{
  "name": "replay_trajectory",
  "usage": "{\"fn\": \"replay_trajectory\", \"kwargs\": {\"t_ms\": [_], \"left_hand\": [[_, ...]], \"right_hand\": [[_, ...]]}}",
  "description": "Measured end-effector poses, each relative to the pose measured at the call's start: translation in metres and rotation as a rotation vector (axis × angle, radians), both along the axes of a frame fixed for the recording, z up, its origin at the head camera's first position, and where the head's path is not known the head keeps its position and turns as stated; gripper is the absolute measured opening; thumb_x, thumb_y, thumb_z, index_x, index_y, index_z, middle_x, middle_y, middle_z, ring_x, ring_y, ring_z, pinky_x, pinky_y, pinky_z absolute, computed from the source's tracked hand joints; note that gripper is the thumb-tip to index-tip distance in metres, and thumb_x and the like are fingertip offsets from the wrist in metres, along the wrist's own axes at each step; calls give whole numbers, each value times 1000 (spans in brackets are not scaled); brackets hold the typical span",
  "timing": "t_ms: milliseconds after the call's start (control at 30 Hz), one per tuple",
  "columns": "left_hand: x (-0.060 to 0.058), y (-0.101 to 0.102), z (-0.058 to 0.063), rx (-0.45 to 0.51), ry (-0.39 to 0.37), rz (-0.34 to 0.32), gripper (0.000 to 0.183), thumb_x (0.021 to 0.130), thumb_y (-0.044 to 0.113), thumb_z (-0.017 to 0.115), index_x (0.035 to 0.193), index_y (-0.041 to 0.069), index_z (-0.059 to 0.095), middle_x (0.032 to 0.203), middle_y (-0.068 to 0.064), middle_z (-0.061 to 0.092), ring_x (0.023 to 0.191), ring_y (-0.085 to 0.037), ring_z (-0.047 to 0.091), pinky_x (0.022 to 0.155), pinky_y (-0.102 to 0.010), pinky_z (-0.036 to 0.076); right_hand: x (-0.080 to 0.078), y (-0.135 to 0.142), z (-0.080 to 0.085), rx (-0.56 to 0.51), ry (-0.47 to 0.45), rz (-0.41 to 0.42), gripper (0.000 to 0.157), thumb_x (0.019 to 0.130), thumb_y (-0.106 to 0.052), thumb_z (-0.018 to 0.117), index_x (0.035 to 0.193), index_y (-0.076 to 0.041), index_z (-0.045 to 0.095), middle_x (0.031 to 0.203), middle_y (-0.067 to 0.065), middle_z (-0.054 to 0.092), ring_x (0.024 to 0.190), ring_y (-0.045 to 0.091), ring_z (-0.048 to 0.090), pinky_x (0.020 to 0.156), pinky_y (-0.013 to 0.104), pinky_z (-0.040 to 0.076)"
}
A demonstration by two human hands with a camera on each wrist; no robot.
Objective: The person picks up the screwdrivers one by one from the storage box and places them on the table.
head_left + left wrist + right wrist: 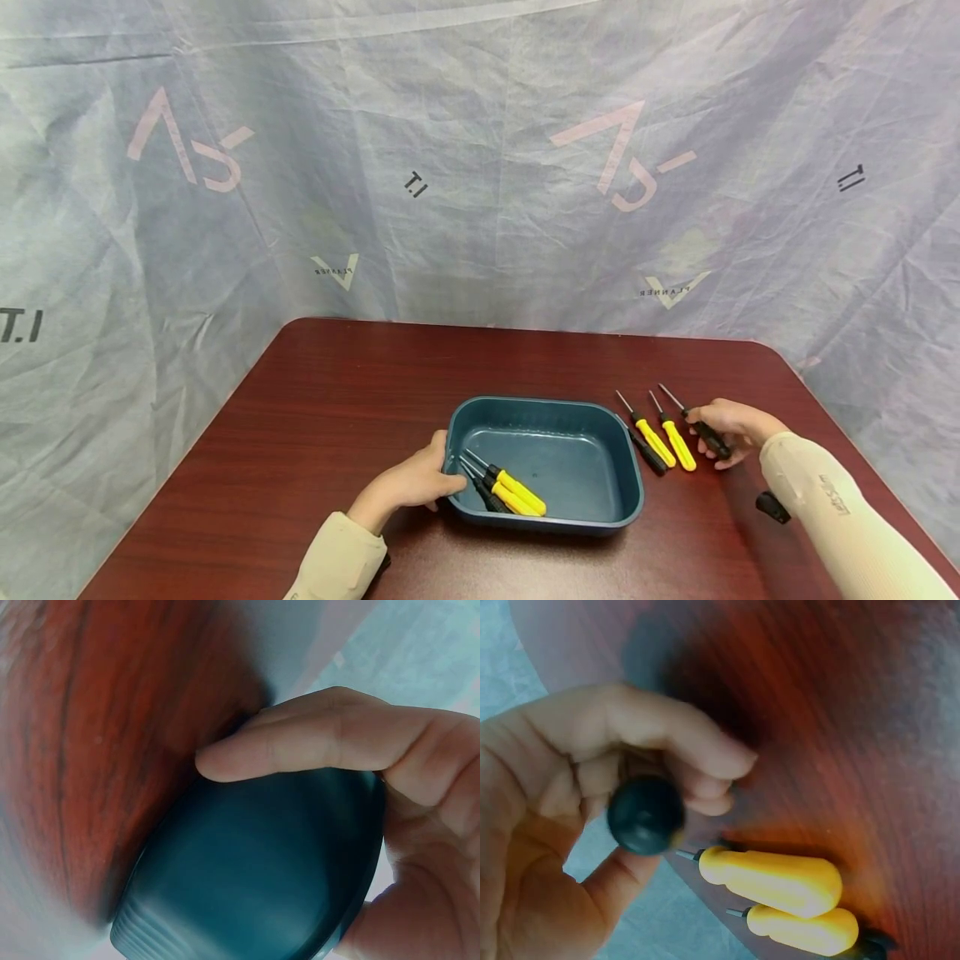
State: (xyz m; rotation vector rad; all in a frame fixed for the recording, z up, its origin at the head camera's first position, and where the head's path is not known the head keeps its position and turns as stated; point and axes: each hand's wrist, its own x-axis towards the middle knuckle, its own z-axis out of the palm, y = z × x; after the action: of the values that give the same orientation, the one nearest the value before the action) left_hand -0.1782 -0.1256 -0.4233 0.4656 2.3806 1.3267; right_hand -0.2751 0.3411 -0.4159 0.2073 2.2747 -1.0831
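Observation:
My left hand (416,481) grips the left wall of a dark teal plastic bin (570,471), its thumb over the rim and its fingers along the outside (300,742). Inside the bin lie two screwdrivers with yellow handles (522,490) and one with a black handle (489,497). To the right of the bin, my right hand (735,423) holds a black-handled screwdriver (711,439), its shaft pointing away to the far left. The rounded butt of that handle (646,815) faces the camera in the right wrist view, between thumb and fingers.
Between the bin and my right hand, two yellow-handled screwdrivers (678,446) and a black-handled one (649,450) lie on the reddish-brown wooden table (360,375). A pale printed cloth (480,167) hangs behind the table and along its sides.

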Motion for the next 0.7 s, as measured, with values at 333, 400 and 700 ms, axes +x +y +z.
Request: {"fn": "replay_trajectory", "kwargs": {"t_ms": [333,400,700], "left_hand": [[-1,1,-2,11,8,0,69,74,12,58,128,-11,21,81,-11,48,56,-19,49,45,-34,47],[-1,1,-3,14,4,0,69,74,11,58,128,-11,21,81,-11,48,56,-20,49,45,-34,47],[-2,1,-6,14,-5,0,70,75,12,58,129,-10,20,81,-11,49,55,-20,50,45,-35,48]], "right_hand": [[-5,1,4,116,21,36,43,88,-27,51,112,9,48,85,17,57,69,27,59,60,40,54],[-5,1,5,141,25,41,48,87,-29,52,114,10,46,89,19,54,70,27,57,60,38,53],[-4,-1,3,240,56,74,54,85,-36,56,119,4,45,68,11,53,51,19,52,50,30,49]]}}
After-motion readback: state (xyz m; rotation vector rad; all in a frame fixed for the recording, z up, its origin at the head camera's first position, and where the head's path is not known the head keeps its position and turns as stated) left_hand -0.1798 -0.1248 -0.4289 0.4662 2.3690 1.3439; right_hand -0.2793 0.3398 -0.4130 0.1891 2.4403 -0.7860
